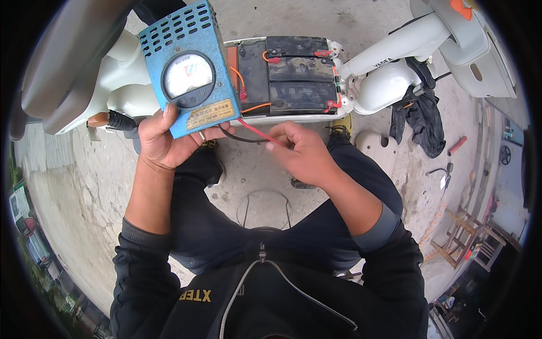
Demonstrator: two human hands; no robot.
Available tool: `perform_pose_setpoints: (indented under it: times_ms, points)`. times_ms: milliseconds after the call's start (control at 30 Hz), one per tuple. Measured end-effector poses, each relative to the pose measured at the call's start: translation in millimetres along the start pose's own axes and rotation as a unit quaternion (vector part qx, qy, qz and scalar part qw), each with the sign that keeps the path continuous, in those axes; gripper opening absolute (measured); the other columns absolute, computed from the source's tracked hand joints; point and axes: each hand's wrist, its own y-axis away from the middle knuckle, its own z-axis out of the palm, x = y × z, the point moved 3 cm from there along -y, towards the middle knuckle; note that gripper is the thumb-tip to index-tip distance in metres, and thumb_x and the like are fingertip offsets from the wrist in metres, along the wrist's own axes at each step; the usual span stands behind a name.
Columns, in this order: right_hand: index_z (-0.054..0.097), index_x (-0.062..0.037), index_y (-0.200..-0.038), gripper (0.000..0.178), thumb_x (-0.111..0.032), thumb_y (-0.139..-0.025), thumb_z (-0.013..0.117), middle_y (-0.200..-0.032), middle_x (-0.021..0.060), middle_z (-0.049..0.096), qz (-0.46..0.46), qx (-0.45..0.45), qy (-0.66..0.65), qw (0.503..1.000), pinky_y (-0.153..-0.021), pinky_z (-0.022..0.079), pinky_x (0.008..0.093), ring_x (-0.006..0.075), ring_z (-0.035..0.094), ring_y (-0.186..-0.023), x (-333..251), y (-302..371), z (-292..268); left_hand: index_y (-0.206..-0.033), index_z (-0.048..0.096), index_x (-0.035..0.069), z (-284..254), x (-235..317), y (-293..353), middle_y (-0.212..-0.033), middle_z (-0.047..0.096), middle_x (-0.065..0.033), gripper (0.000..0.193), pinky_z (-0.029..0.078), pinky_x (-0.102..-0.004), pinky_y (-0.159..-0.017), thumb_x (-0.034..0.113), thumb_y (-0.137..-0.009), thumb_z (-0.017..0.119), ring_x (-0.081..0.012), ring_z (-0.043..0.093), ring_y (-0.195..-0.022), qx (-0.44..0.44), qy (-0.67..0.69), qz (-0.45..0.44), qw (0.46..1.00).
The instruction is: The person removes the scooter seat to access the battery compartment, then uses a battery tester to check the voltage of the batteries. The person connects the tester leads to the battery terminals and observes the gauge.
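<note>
My left hand [160, 141] holds up a blue metal box meter [189, 76] by its lower edge, thumb on the front. The meter has a round dial, vent slots at the top and a tan label. A red lead [252, 129] and a black lead [240, 139] come out of its bottom. My right hand [305, 153] pinches the leads, its fingers closed around them; their far ends are hidden in it. Beyond the hands, black batteries [299, 70] sit in a scooter's white open compartment, joined by orange wires with red terminal covers. The meter overlaps the compartment's left end.
White scooter parts [395, 51] flank the compartment. On the concrete floor to the right lie a black cloth [422, 124], a white rounded cover [375, 148] and a red cylinder [457, 146]. A wooden stool [463, 234] stands farther right. A wire frame [262, 198] shows between my legs.
</note>
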Motion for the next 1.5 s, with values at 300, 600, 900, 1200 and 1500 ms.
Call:
perform_pose_setpoints:
  times_ms: [300,600,900,1200,1500]
  points:
    - [0.067,0.0000,-0.114,0.022,-0.014,-0.097,0.068,-0.098,0.0099,0.074,-0.091,0.044,0.148,0.984,-0.079,0.053,0.0327,0.0181,0.069,-0.087,-0.9,-4.2,12.8,-0.153,0.039,0.001,-14.0,16.0,3.4,-0.143,0.054,-0.0284,0.084,0.050,-0.0578,-0.101,0.043,-0.090,0.074,-0.0466,0.061,-0.121,-0.016,-0.049,0.040,0.998]
    - [0.066,-0.0025,-0.117,0.018,-0.014,-0.107,0.058,-0.105,0.0100,0.075,0.032,0.095,-0.230,0.968,-0.081,0.055,0.0291,0.0139,0.070,-0.091,6.9,-14.4,19.2,-0.150,0.044,-0.001,-11.4,11.1,3.7,-0.143,0.058,-0.0227,0.074,0.052,-0.0650,-0.102,0.016,-0.086,0.079,-0.0453,0.055,-0.134,-0.003,-0.024,0.018,1.000]
    - [0.064,-0.0018,-0.118,0.019,-0.015,-0.105,0.061,-0.090,0.0089,0.071,0.101,-0.038,-0.393,0.913,-0.070,0.054,0.0290,0.0146,0.070,-0.080,6.3,-4.5,16.1,-0.154,0.038,0.001,-2.0,7.0,-0.5,-0.150,0.051,-0.0241,0.080,0.036,-0.0781,-0.110,0.011,-0.085,0.079,-0.0483,0.046,-0.142,0.002,-0.034,0.028,0.999]
    - [0.064,-0.0029,-0.130,0.044,-0.027,-0.094,0.075,-0.101,0.0093,0.073,0.003,-0.154,-0.150,0.977,-0.080,0.055,0.0331,0.0148,0.068,-0.089,3.6,0.0,-20.2,-0.160,0.028,0.004,-9.2,16.4,14.6,-0.156,0.043,-0.0262,0.103,0.045,-0.0769,-0.103,0.015,-0.075,0.084,-0.0530,0.048,-0.137,-0.057,0.011,0.025,0.998]
    - [0.050,0.0037,-0.145,0.080,-0.054,-0.094,0.072,-0.126,0.0217,0.068,0.273,-0.171,-0.389,0.863,-0.097,0.053,0.0402,0.0295,0.068,-0.113,46.4,-3.4,16.0,-0.163,0.006,-0.003,22.6,-25.5,15.6,-0.138,0.049,-0.0362,0.139,0.056,-0.0613,-0.098,0.028,-0.064,0.098,-0.0520,0.066,-0.112,-0.139,0.038,0.025,0.989]
